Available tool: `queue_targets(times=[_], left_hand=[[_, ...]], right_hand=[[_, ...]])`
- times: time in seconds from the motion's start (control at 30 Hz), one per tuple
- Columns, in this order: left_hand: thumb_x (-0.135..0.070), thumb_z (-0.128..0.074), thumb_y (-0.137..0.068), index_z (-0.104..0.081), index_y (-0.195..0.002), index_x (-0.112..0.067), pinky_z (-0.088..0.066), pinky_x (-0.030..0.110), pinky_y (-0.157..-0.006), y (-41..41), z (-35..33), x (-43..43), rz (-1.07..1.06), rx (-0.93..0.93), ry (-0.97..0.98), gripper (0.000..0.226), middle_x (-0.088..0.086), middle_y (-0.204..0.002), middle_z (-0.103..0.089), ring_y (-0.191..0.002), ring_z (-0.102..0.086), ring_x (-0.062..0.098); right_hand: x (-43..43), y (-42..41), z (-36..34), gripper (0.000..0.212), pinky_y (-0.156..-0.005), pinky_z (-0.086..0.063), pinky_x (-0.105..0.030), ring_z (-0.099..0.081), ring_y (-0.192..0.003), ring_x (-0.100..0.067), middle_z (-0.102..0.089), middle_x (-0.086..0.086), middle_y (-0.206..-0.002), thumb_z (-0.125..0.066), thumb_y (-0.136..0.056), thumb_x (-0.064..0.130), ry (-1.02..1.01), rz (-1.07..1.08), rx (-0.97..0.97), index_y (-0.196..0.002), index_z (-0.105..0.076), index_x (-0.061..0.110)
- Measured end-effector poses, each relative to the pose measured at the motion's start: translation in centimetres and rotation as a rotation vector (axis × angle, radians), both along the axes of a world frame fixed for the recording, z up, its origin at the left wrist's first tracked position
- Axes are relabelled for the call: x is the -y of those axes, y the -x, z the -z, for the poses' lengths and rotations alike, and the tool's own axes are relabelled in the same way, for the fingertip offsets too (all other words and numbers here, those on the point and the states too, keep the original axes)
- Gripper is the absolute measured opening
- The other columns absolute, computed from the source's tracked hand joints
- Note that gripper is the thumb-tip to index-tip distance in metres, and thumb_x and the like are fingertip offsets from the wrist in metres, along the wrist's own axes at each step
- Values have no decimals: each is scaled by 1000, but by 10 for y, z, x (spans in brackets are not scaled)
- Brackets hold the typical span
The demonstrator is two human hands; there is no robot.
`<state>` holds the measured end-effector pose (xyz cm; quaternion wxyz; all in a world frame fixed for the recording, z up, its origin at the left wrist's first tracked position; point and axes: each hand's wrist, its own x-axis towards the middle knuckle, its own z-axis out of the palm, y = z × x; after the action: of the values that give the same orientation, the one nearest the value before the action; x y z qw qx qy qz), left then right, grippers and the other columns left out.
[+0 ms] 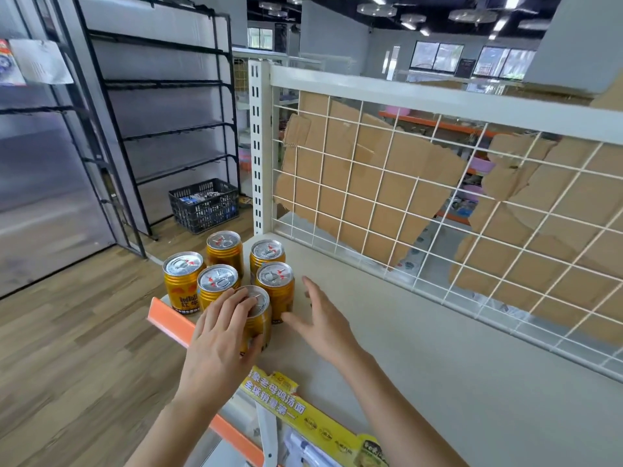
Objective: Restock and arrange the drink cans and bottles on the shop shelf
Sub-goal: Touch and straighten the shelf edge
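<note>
At the left end of the shelf (438, 348), whose back edge carries a white wire grid (371, 203), we see six gold drink cans (215, 281) standing upright in a tight cluster. Our right hand (323, 321) hangs over the shelf just right of them, fingers spread, holding nothing. Our left hand (219, 338) grips the front can (263, 321) nearest the shelf's front edge, fingers over its lid, thumb on its side.

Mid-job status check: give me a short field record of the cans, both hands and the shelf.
cans: six gold cans, upright, clustered at the shelf's left end
left hand: grips the nearest can, fingers over its lid
right hand: open, fingers spread, just right of the cluster; contact unclear
shelf: bare surface right of the cans
floor: black crate beyond the shelf
</note>
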<state>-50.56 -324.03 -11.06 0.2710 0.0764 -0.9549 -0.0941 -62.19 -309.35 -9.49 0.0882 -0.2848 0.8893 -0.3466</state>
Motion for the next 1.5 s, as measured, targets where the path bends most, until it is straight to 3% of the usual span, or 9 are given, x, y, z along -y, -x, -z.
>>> queue_targets(times=[0.1,0.27,0.4,0.53,0.7,0.87,1.2,1.37,1.5], left_hand=[[-26,-73,-77,-53,-127,-10,-35,47,-106,-2,-1,-2,8,6,20,56,8,-134,-53,-131,-39,28],[-38,-38,-84,-45,-136,-10,-27,49,-109,-12,-9,-19,72,13,14,59,9,-142,-45,-134,-37,29],[-45,-36,-87,-45,-137,-9,-21,41,-109,-15,-16,-46,161,16,32,62,11,-142,-45,-129,-39,29],[-49,-34,-86,-47,-133,-11,-34,46,-101,-16,-16,-90,250,8,-8,62,12,-134,-52,-121,-46,31],[-45,-36,-82,-51,-130,-11,-38,43,-92,-23,-18,-151,386,30,-13,60,10,-129,-56,-114,-48,28],[-45,-36,-82,-54,-126,-10,-36,43,-94,-35,-19,-217,519,60,-8,59,9,-125,-58,-115,-42,23],[-45,-34,-81,-56,-124,-15,-46,47,-88,-68,-16,-347,778,122,-14,57,6,-124,-60,-110,-51,24],[-44,-36,-81,-56,-124,-15,-41,39,-90,-61,-19,-398,887,125,-9,56,6,-124,-59,-110,-47,20],[-46,-35,-81,-56,-125,-15,-46,47,-88,-34,-24,-435,942,157,-20,58,6,-125,-59,-110,-51,25]], right_hand=[[-38,-16,-7,73,-98,-36,-31,-39,-131,-17,-36,1,-147,-49,-90,53,-63,97,-148,-148,-15,26],[-115,-46,-10,61,-97,-34,-30,-42,-126,-19,-39,2,-142,-47,-93,45,-160,238,-294,-146,-24,24],[-179,-78,-11,54,-92,-40,-34,-52,-117,-25,-50,-3,-134,-55,-91,37,-199,369,-362,-139,-40,18],[-246,-118,-11,53,-76,-51,-37,-65,-94,-28,-64,-4,-113,-49,-80,43,-203,533,-430,-123,-57,14],[-333,-177,-14,56,-75,-52,-40,-65,-89,-31,-65,-9,-108,-44,-80,46,-226,719,-413,-120,-59,9],[-413,-246,-18,49,-70,-54,-42,-65,-91,-35,-65,-11,-109,-77,-76,20,-244,917,-440,-120,-59,8],[-521,-360,-17,48,-70,-53,-42,-63,-95,-33,-65,-11,-108,-61,-79,33,-255,1148,-499,-121,-58,8],[-551,-377,-17,48,-70,-47,-30,-53,-95,-14,-65,-6,-103,-55,-82,42,-256,1249,-538,-117,-59,10],[-579,-367,-16,41,-71,-43,-29,-61,-96,-27,-64,-6,-106,-67,-84,26,-266,1310,-501,-121,-57,10]])
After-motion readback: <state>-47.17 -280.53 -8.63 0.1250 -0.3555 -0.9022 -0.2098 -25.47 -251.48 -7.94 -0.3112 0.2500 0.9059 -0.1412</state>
